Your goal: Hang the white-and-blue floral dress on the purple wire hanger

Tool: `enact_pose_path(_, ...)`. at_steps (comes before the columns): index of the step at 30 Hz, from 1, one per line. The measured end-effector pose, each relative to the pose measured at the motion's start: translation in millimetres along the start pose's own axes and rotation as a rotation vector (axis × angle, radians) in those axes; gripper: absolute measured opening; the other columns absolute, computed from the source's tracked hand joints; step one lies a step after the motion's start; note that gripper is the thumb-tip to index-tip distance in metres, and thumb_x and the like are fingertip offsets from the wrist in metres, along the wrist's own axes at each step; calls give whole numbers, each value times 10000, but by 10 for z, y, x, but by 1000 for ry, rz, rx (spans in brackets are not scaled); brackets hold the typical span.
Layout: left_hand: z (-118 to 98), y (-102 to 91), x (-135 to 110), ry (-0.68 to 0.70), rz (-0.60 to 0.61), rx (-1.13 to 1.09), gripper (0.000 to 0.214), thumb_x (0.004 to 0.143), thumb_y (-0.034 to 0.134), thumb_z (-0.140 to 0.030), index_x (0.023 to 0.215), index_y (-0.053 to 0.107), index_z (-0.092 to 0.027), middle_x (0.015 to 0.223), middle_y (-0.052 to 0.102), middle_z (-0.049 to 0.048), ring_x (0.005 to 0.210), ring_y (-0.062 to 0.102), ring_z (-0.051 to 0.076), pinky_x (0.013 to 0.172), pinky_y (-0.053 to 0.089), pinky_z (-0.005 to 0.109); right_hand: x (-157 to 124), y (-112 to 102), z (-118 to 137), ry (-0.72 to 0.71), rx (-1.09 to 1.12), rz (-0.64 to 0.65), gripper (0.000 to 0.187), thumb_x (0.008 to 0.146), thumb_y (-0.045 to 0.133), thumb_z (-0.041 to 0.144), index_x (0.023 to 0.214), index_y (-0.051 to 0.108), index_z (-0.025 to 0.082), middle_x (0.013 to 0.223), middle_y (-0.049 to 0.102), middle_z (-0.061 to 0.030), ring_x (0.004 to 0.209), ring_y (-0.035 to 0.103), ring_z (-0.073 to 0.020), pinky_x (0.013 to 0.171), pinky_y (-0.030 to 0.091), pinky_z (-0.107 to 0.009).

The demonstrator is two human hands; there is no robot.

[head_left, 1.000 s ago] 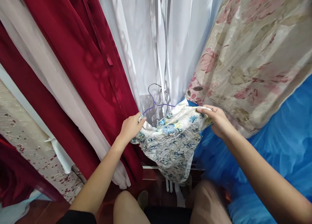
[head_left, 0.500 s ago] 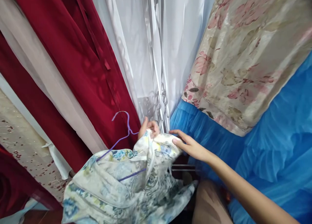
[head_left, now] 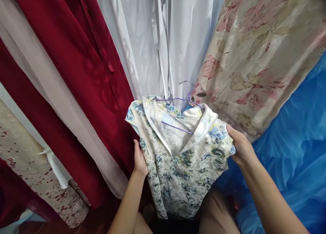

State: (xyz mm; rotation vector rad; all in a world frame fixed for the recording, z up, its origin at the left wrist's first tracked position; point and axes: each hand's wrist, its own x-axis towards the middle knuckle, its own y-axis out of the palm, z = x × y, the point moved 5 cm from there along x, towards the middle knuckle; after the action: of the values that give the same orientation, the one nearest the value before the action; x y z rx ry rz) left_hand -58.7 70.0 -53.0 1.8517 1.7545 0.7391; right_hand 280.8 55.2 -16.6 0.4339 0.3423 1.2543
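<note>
A short-sleeved floral blouse [head_left: 188,173], white with blue, green and yellow flowers, is spread in front of me with its V neckline upward. A thin purple hanger [head_left: 177,127] sits inside it; its bar crosses the neck opening and its hook sticks up at the back. My left hand [head_left: 140,161] grips the blouse's left side below the sleeve, thumb in front and fingers hidden behind the cloth. On the other side, my right hand [head_left: 241,145] is closed on the edge of the right sleeve.
Long red cloth [head_left: 99,101] and pale pink cloth [head_left: 61,78] hang at the left. White fabric [head_left: 142,44] hangs straight ahead. To the right are a beige floral garment [head_left: 254,67] and ruffled blue tulle [head_left: 282,159]. My knees show below.
The blouse has turned upright and spread out, its hanger hook moving from left to right. My left hand came down to its left side; my right hand moved right to the sleeve.
</note>
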Motion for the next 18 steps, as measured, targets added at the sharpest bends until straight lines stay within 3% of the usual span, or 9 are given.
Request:
enact_pose_path(3, 186, -372, -191, 95, -224, 162, 759, 703, 711, -719, 1240, 653, -186, 1293, 675, 114, 1339, 520, 339, 1156, 370, 450, 7, 170, -17, 49, -97, 100, 353, 665, 844, 490, 790, 741, 177, 719, 781, -87, 666, 748, -282, 471, 556, -294)
enact_pose_path(6, 424, -615, -441, 104, -302, 436, 665, 649, 865, -470, 1208, 666, -170, 1211, 714, 110, 1269, 582, 331, 1143, 375, 449, -38, 132, -113, 128, -205, 195, 388, 693, 816, 538, 807, 743, 175, 702, 771, -94, 669, 742, -279, 436, 513, -273)
enact_pose_path(8, 571, -703, -617, 65, -332, 508, 618, 652, 864, -439, 1167, 681, -150, 1170, 729, 124, 1233, 608, 332, 1120, 401, 447, -50, 27, -167, 114, -277, 218, 403, 735, 775, 564, 887, 745, 192, 777, 778, -90, 755, 742, -286, 523, 551, -297)
enact_pose_path(9, 630, -729, -700, 41, -359, 512, 606, 647, 863, -445, 1145, 687, -146, 1166, 731, 131, 1224, 615, 335, 1105, 419, 443, -51, -35, -172, 39, -325, 187, 403, 756, 756, 567, 932, 738, 205, 842, 778, -83, 826, 735, -288, 606, 572, -318)
enact_pose_path(11, 715, -740, -841, -2, -409, 511, 594, 634, 864, -454, 1112, 694, -144, 1165, 732, 143, 1216, 621, 345, 1072, 453, 440, -105, -166, -146, -254, -437, -7, 398, 787, 734, 549, 1013, 707, 221, 996, 752, -72, 998, 685, -287, 809, 560, -360)
enact_pose_path(13, 759, -706, -931, -16, -426, 526, 583, 633, 862, -456, 1098, 697, -145, 1166, 734, 145, 1225, 615, 353, 1061, 465, 440, -319, -275, -188, -568, -500, -329, 375, 835, 699, 514, 1064, 660, 220, 1100, 698, -74, 1086, 620, -279, 936, 497, -394)
enact_pose_path(15, 783, -654, -973, -7, -413, 549, 564, 660, 846, -462, 1106, 698, -150, 1179, 731, 139, 1247, 602, 351, 1072, 458, 436, -596, -280, -432, -664, -487, -519, 309, 902, 619, 498, 1020, 631, 213, 1056, 665, -78, 1005, 611, -265, 903, 484, -403)
enact_pose_path(16, 793, -633, -984, -3, -409, 560, 558, 675, 836, -465, 1115, 696, -152, 1191, 728, 135, 1254, 597, 349, 1078, 453, 434, -692, -217, -626, -595, -474, -461, 290, 927, 575, 506, 928, 621, 219, 951, 655, -66, 888, 611, -248, 822, 491, -385)
enact_pose_path(18, 816, -598, -990, -5, -383, 582, 558, 704, 821, -463, 1144, 687, -145, 1220, 715, 140, 1253, 598, 347, 1081, 448, 433, -821, 119, -1163, -235, -550, 61, 386, 926, 542, 568, 770, 614, 222, 741, 626, -52, 689, 578, -230, 652, 472, -353)
